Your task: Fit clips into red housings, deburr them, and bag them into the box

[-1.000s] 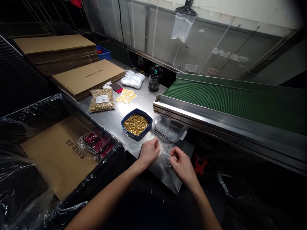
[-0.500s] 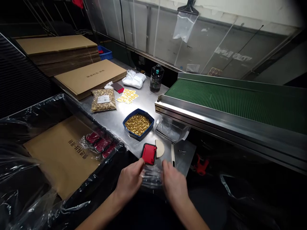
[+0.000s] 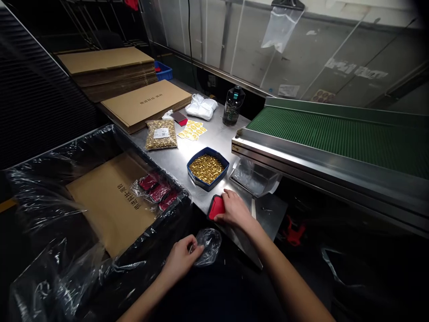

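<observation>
My left hand [image 3: 181, 256] is closed, pinching a clear plastic bag [image 3: 210, 247] in front of the table's near edge. The bag's mouth looks spread out and rounded. At the near corner of the table, my right hand [image 3: 237, 210] grips a flat red piece with a black rim [image 3: 216, 206], thumb on the near side and fingers over the far side. Just beyond it stands a blue tray [image 3: 225, 172] full of small gold-coloured parts [image 3: 206, 168]. The round beige pad is hidden from view, with my right hand over that area.
On the left, a bin lined with clear plastic [image 3: 110, 127] holds a cardboard sheet [image 3: 110, 201] and several bagged red pieces [image 3: 159, 193]. A green conveyor [image 3: 311, 134] runs along the right. Further back are a bag of gold parts [image 3: 161, 139], yellow stickers [image 3: 192, 130] and a bottle [image 3: 232, 107].
My left hand has moved down and away from the table with the plastic bag. The right hand has let go of the bag and taken hold of the red piece. The view has shifted.
</observation>
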`<control>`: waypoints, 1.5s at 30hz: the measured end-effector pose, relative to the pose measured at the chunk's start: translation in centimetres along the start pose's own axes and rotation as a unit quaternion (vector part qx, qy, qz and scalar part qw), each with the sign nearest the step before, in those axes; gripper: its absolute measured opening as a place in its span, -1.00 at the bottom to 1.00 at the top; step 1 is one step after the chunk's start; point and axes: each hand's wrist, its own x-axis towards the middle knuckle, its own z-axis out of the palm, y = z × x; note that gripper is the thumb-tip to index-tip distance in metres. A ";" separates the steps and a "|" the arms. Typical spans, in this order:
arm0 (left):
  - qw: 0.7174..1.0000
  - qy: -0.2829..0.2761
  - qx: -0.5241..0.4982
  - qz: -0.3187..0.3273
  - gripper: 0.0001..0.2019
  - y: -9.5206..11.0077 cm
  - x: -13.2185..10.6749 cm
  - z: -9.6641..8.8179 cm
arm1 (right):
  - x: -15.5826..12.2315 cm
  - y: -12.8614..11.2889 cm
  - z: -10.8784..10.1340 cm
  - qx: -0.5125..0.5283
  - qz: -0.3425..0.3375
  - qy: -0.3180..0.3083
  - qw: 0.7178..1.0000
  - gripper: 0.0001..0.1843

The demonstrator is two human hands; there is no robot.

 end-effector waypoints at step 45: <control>0.951 -0.128 0.029 0.280 -0.76 7.9 -0.4 1.6 | -13.1 0.6 2.1 0.116 -0.004 -0.087 0.989 -0.67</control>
